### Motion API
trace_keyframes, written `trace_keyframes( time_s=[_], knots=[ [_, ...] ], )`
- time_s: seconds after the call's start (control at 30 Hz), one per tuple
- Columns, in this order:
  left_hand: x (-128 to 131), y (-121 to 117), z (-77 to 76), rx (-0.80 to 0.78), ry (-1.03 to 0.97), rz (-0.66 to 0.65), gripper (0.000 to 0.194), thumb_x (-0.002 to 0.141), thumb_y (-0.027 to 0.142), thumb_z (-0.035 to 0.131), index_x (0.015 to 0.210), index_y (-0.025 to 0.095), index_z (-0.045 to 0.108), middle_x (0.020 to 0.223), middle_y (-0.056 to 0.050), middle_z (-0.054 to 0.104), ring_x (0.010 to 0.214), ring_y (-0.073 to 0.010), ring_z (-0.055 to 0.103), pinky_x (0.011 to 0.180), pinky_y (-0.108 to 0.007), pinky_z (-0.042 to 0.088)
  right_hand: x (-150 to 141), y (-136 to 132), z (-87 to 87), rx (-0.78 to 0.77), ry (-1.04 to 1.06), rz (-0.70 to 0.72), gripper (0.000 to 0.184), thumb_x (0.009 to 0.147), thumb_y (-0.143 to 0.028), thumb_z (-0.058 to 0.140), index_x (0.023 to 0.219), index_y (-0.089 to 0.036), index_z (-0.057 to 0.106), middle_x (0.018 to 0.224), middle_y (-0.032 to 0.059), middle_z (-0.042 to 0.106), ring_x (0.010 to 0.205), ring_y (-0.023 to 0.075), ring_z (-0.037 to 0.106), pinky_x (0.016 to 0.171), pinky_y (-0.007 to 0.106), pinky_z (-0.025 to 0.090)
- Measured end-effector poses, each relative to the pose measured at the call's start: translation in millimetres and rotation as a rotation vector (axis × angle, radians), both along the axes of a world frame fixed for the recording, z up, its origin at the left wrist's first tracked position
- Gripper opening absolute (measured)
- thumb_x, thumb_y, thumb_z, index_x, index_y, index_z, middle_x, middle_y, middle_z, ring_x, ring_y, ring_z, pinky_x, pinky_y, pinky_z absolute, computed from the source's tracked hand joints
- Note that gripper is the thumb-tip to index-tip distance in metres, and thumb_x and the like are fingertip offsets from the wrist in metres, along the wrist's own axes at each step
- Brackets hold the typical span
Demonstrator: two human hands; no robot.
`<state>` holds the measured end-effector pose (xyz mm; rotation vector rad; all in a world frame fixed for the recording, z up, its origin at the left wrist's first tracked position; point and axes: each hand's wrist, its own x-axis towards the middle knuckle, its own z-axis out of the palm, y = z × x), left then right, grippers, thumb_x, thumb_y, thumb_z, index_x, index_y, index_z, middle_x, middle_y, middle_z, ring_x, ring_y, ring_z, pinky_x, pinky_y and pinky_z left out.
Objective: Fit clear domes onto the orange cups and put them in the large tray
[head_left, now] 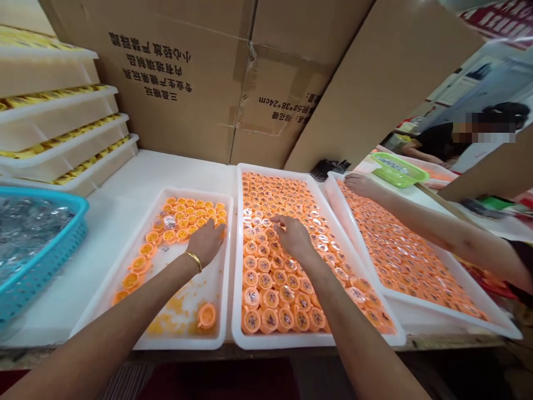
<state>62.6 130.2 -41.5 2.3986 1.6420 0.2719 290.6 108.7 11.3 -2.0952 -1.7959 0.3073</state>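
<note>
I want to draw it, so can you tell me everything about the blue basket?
The blue basket looks like plastic, with a smooth, rounded rim and small holes in its wall. It sits upright on the white table, at the far left, partly out of view. Lots of clear, shiny pieces fill it, too blurry to name. The left hand isn't touching it.

Before you is a white counter point(120, 178). On its left lies a blue perforated basket point(62, 244), with a stack of pale trays point(97, 169) just behind it. Toward your middle sit a partly filled white tray point(228, 266) and, beside it, a fuller white tray point(236, 311) of orange cups. Right of that you have another white tray point(441, 308), angled. Farther right, a light-green basket point(402, 176) rests beyond it.
</note>
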Motion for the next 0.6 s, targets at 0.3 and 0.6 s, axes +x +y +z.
trace_keyframes(
  time_s=[0.3,0.6],
  knots=[
    [1,-1,-9.4,0.021,0.140,-0.004,0.026,0.089,0.024,0.040,0.109,0.021,0.055,0.103,-0.011,0.052,0.084,-0.0250,0.060,0.060,-0.031,0.043,10,6,-19.3,-0.061,0.049,-0.025,0.021,0.081,-0.016,0.055,0.091,-0.023,0.071,0.090,0.0027,0.073,0.085,0.0186,0.064,0.073,0.027,0.044],
    [-4,0,-10.4,-0.006,0.172,0.026,0.026,0.088,0.027,0.039,0.110,0.022,0.053,0.099,-0.009,0.055,0.075,-0.0236,0.061,0.056,-0.031,0.041,19,15,-28.3,-0.062,0.193,-0.017,0.026,0.080,-0.012,0.047,0.087,-0.020,0.071,0.078,0.0013,0.071,0.068,0.0144,0.062,0.060,0.022,0.042]
  ],
)
